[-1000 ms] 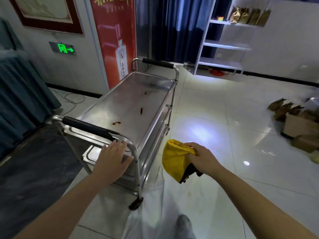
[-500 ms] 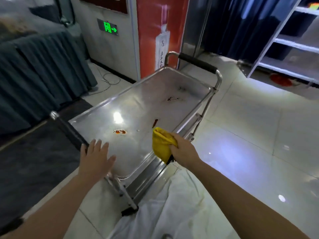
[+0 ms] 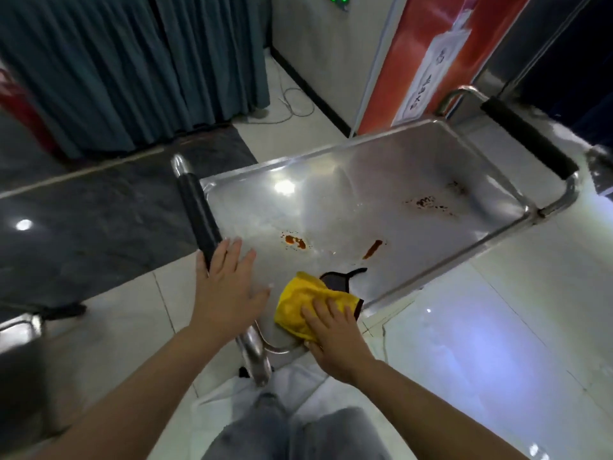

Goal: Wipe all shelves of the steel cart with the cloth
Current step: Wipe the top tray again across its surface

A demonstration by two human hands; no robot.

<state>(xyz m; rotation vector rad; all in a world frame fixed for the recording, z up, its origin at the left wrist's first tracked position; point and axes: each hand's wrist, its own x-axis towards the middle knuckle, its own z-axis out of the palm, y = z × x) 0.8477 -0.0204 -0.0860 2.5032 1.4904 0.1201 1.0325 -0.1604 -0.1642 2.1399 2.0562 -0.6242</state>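
A: Head view: steel cart (image 3: 414, 154), top shelf (image 3: 365, 200) in frame. Yellow cloth (image 3: 305, 303) lies flat at the near corner of that shelf.

B: Grip state?

A: Right hand (image 3: 331, 333) lies on top of the cloth, fingers straight and spread, pressing it down, not clenched round it. Cloth sticks out ahead and left of the fingers; its dark edge points up the shelf.

B: Left?

A: Left hand (image 3: 229, 287) is released, fingers straight, resting flat on the near black handle (image 3: 199, 214), just beside the cloth.

B: Dirt?

A: Red-brown stains (image 3: 295, 242) past the cloth, near but apart. More stains (image 3: 428, 202) at the far end.
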